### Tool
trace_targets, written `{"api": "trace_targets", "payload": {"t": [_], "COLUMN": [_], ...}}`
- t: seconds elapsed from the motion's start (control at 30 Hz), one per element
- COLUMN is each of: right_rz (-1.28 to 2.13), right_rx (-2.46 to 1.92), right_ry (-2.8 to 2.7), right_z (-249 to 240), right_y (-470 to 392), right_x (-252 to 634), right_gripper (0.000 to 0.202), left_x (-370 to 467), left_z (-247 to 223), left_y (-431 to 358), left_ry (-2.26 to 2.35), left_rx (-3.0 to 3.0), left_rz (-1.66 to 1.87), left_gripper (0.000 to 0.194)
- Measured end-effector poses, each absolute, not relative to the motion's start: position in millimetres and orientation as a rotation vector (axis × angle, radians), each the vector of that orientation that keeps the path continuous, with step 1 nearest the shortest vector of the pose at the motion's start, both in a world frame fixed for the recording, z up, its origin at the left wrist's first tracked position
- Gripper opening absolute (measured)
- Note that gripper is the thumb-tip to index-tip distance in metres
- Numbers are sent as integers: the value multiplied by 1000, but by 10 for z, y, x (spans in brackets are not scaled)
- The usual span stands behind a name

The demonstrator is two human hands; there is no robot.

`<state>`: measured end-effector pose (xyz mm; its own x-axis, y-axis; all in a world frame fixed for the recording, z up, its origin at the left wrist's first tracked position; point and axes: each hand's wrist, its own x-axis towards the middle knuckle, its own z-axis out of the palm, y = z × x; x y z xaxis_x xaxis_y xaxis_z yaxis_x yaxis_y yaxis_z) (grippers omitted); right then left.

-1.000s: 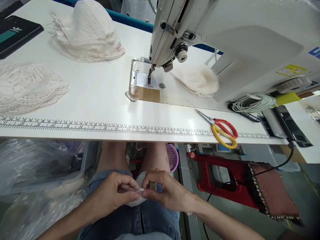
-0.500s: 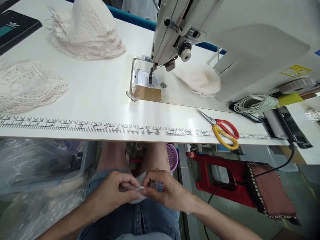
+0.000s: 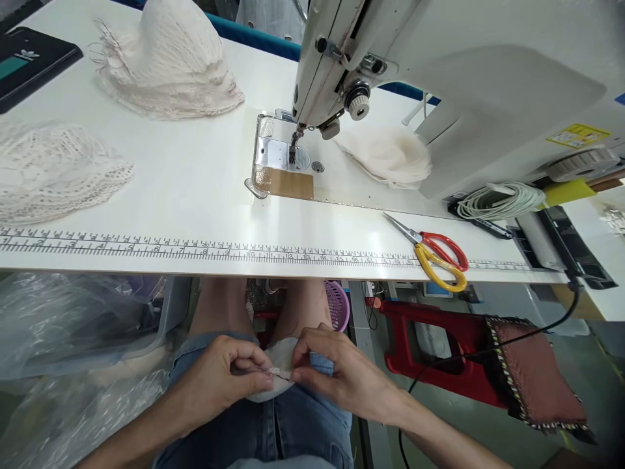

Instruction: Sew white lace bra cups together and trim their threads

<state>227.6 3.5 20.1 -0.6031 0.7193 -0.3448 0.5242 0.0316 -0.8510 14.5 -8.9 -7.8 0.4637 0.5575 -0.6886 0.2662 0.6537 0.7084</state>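
Note:
Over the lap, my left hand (image 3: 229, 371) pinches the edge of a small white fabric piece (image 3: 280, 361) between thumb and fingers. My right hand (image 3: 336, 371) is closed at the right end of the same edge, thumb against forefinger. A thin dark line, perhaps thread or a seam, runs between the two pinches. The rounded fabric hangs behind and below the fingers, partly hidden by them. Both hands are below the front edge of the white table (image 3: 195, 195).
A sewing machine (image 3: 332, 71) stands on the table, with pale fabric pieces (image 3: 385, 155) beside its needle. Stacks of lace (image 3: 58, 169) and cream fabric (image 3: 170, 62) lie left. Scissors (image 3: 434, 253) rest at the front edge. A red stool (image 3: 439, 352) stands right, a plastic bin (image 3: 173, 312) left.
My right hand has shifted slightly right, away from my left hand, and more of the white fabric and its edge shows between them. My left hand has hardly moved.

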Motion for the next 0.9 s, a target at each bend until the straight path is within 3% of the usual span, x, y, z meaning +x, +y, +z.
{"api": "trace_targets", "payload": {"t": [0.27,0.33,0.4,0.47,0.5,0.77,0.9], "right_rz": [1361,1018,469,-48,-145,-6,-6], "right_rx": [-1290,-1399,-1636,-1821,-1883,-1883,-1832], "right_ry": [-2166,-2158,-2110,-2078,-2121,-2298,-2339], "right_z": [468,564,607,585,558,485,612], "right_y": [94,209,372,542,617,892,783], "right_x": [2603,2828,3129,3446,3588,4024,3979], "right_gripper": [9,10,13,24,31,57,50], "left_x": [185,188,184,179,177,198,201], "left_z": [-48,-35,-37,-48,-54,-21,-15], "left_y": [-77,-74,-83,-99,-107,-120,-135], "left_ry": [1131,1138,1140,1136,1132,1167,1167], "left_rx": [839,853,862,868,873,878,890], "left_rz": [186,184,183,183,182,147,143], "left_gripper": [18,17,18,19,19,21,20]}}
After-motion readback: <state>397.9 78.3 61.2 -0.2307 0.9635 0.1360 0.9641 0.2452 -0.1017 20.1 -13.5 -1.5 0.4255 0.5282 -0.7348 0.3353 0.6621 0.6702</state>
